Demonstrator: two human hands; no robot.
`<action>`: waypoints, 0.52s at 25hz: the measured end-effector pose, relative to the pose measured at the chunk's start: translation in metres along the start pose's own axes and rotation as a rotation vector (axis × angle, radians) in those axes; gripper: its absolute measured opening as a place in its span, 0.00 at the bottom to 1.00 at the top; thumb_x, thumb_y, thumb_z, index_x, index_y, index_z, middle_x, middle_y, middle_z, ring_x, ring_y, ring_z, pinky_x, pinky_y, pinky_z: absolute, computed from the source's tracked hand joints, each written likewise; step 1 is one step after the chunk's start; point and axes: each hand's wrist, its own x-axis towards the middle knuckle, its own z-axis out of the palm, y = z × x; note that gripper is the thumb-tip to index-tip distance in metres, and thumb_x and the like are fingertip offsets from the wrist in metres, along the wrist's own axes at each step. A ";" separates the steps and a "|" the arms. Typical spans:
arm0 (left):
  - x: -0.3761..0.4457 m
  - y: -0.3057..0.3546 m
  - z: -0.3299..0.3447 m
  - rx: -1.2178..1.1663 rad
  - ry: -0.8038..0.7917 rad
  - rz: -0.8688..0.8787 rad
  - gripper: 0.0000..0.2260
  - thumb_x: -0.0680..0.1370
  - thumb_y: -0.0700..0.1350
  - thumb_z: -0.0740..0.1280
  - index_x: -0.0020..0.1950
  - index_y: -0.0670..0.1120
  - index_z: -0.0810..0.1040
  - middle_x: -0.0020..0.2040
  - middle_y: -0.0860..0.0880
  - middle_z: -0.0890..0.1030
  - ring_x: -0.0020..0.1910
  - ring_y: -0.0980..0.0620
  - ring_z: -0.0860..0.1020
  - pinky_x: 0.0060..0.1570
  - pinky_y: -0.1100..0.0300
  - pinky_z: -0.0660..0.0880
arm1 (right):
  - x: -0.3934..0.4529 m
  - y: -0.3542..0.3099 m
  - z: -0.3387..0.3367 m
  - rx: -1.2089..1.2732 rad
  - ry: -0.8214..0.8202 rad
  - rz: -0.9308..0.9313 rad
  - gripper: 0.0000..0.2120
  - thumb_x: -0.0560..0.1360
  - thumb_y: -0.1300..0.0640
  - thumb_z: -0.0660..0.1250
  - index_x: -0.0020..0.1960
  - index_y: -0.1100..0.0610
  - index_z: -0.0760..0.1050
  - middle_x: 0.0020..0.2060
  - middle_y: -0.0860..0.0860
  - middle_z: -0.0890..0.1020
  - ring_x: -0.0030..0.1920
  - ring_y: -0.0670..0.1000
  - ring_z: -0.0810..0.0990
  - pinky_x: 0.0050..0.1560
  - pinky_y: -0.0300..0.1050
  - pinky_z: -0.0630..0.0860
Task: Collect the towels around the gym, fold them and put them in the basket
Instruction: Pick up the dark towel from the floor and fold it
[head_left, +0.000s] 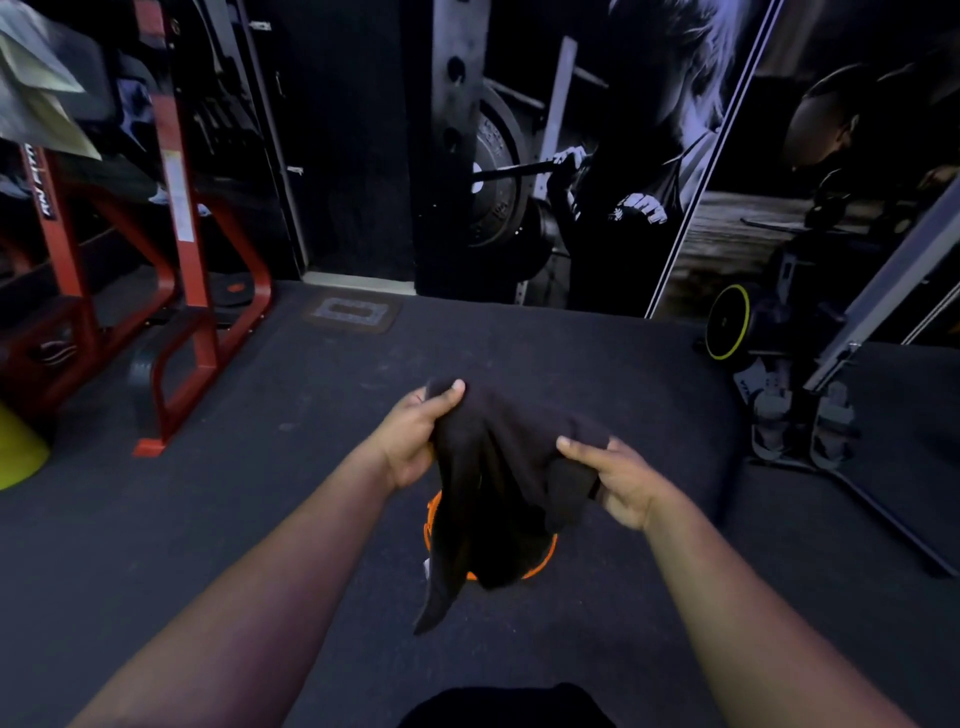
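Observation:
A black towel (498, 483) hangs bunched in the air in front of me, held by both hands. My left hand (415, 441) grips its upper left corner with the thumb on top. My right hand (618, 480) pinches its right edge between thumb and fingers. The towel's lower end droops over an orange basket (540, 569) on the floor below, and only parts of the basket's rim show around the cloth.
A red steel rack (176, 249) stands at the left with a yellow-green cone (18, 452) near its foot. A light towel or cloth (41, 88) hangs at the top left. At the right are a machine frame (852, 332) and a yellow-rimmed wheel (727, 322). Dark rubber floor (291, 467) lies around.

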 end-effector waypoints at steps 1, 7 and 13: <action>0.000 0.000 -0.008 -0.026 -0.028 0.009 0.13 0.80 0.45 0.69 0.62 0.42 0.79 0.55 0.44 0.85 0.52 0.50 0.84 0.52 0.56 0.81 | 0.006 0.008 0.000 -0.015 0.057 -0.049 0.45 0.52 0.41 0.87 0.62 0.61 0.80 0.56 0.58 0.85 0.62 0.61 0.82 0.62 0.55 0.79; -0.013 -0.019 -0.037 0.357 -0.043 -0.118 0.19 0.75 0.51 0.74 0.60 0.41 0.82 0.51 0.46 0.86 0.47 0.49 0.82 0.47 0.56 0.76 | 0.016 -0.012 0.002 0.190 0.125 -0.202 0.06 0.79 0.61 0.69 0.55 0.57 0.80 0.49 0.54 0.87 0.51 0.51 0.86 0.53 0.46 0.83; -0.009 -0.009 -0.030 0.234 0.123 -0.086 0.10 0.80 0.46 0.69 0.59 0.43 0.82 0.56 0.45 0.86 0.53 0.50 0.85 0.49 0.61 0.81 | 0.019 0.023 0.000 -0.190 0.050 -0.152 0.15 0.77 0.58 0.72 0.61 0.63 0.80 0.56 0.57 0.86 0.59 0.56 0.83 0.59 0.46 0.79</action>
